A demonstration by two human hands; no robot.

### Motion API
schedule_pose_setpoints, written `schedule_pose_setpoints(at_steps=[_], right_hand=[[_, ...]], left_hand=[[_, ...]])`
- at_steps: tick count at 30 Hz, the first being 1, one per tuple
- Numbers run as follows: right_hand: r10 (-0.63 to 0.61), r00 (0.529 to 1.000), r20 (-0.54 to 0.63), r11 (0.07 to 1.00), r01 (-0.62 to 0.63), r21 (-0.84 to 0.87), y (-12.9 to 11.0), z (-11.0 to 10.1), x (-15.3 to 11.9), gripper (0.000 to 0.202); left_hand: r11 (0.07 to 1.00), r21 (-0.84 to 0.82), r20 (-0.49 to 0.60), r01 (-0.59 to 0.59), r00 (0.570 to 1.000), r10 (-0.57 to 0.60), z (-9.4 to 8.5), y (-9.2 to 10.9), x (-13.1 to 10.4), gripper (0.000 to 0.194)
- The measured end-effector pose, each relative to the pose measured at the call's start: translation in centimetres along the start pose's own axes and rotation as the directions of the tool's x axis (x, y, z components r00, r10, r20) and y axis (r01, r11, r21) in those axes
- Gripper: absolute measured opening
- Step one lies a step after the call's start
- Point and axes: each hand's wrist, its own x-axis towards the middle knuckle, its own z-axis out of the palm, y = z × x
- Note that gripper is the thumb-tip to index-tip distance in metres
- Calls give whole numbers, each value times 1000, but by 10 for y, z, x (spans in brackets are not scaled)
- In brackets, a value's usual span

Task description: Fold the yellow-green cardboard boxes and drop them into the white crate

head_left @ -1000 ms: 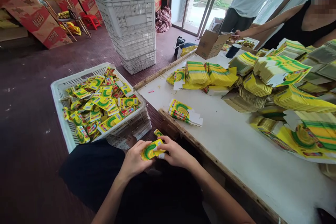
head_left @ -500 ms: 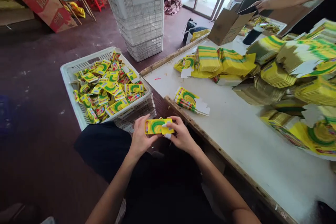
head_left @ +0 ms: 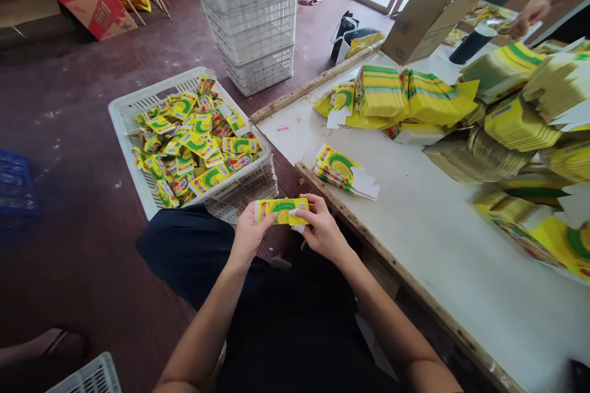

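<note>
A small yellow carton (head_left: pixel 282 212) with a green ring print is held level between both hands, above my lap. My left hand (head_left: pixel 249 234) grips its left end, thumb on the front face. Around the right end closes my right hand (head_left: pixel 322 230), its thumb on the printed face near a white flap. A short stack of flat yellow cartons (head_left: pixel 338 167) lies by the table edge, just beyond my right hand. To the left, a white plastic crate (head_left: pixel 120 124) holds a heap of yellow cartons (head_left: pixel 193 144).
The white table (head_left: pixel 415 221) has a wooden edge and carries bundled flat cartons (head_left: pixel 380 89), a cardboard box (head_left: pixel 410 27) and a dark cup (head_left: pixel 472 44). A co-worker's hand (head_left: pixel 534 12) is at the far right. Stacked white crates (head_left: pixel 258 18) stand on the floor; a blue crate (head_left: pixel 16 187) is at left.
Both hands still hold the carton; the left thumb now lies across its front face. The view has shifted slightly. The co-worker's hand has left the cardboard box and moved right.
</note>
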Motion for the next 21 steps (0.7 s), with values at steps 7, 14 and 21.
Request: schedule_pose_setpoints(at_steps=[7,14,21], right_hand=[[-23,999,27,1000,23,8,-3,-3,-1,19],[73,982,-175,996,-64,55,-7,6,1,49],[111,954,-279,992,-124,-31,9,-25,8,54]], left_hand=[[998,-47,3,31,1000,-31,2,3,-1,47],[1000,3,45,-22,999,22,10,1,-11,40],[921,-2,-310,-390,876,370,-28,37,37,32]])
